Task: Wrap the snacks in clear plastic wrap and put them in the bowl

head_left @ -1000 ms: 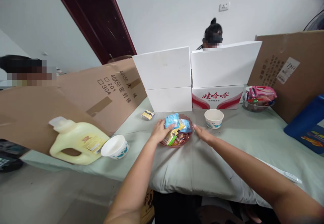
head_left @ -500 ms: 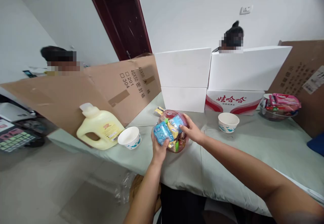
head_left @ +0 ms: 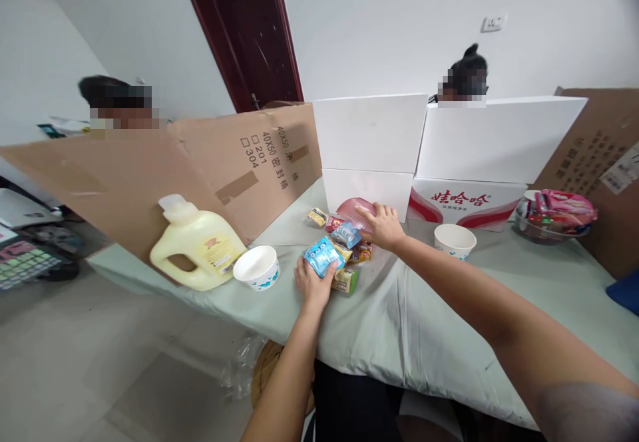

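My left hand (head_left: 314, 285) is closed around a blue snack packet (head_left: 323, 257), its thumb across the near edge. Several small wrapped snacks lie in a loose heap beside it, among them a lighter blue packet (head_left: 346, 234) and a green-and-yellow one (head_left: 344, 281). Behind the heap, a translucent red plastic bowl (head_left: 352, 210) is tilted, and my right hand (head_left: 383, 225) grips it with the fingers over its side. A small yellow packet (head_left: 316, 216) lies at the heap's far left. Part of the bowl is hidden by my right hand and the snacks.
A white paper bowl (head_left: 255, 267) and a pale yellow jug (head_left: 197, 245) stand at left. Another paper bowl (head_left: 454, 239) is at right, with a clear basin (head_left: 554, 229) of packages beyond. White boxes (head_left: 369, 132) and a cardboard panel (head_left: 259, 162) border the cloth-covered table; people sit behind.
The red bowl has been tipped and shifted back, away from the snacks it held, which now lie on the table. My right hand moved back with it; my left stays at the blue packet.
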`<control>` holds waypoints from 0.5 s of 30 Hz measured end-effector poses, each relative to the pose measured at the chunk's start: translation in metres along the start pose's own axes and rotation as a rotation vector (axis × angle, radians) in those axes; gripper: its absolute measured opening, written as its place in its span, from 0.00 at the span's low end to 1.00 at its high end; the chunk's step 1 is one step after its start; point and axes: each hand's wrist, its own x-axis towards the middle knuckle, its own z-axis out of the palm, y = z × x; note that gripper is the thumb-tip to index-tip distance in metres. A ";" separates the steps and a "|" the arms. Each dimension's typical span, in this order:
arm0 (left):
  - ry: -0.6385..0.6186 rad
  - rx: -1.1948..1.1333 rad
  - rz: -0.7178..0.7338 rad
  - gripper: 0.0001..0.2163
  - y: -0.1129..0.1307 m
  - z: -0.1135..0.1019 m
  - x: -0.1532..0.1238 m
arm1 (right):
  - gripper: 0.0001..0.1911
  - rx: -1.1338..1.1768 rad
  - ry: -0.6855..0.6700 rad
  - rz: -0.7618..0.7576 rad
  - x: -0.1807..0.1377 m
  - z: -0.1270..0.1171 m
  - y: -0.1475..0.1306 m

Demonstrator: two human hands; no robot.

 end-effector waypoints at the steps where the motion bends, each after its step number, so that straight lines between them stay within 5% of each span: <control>1: 0.012 0.008 0.009 0.39 0.000 0.003 0.001 | 0.38 -0.006 -0.001 0.015 -0.001 0.002 0.007; 6: 0.053 -0.058 0.062 0.40 -0.005 0.010 -0.001 | 0.38 0.170 0.093 0.338 -0.003 0.000 0.035; 10: 0.106 -0.128 0.108 0.41 -0.008 0.005 -0.009 | 0.40 0.698 0.238 0.793 -0.018 0.012 0.057; 15: 0.127 -0.170 0.177 0.39 -0.005 -0.004 -0.014 | 0.39 0.906 0.318 0.962 -0.061 0.044 0.087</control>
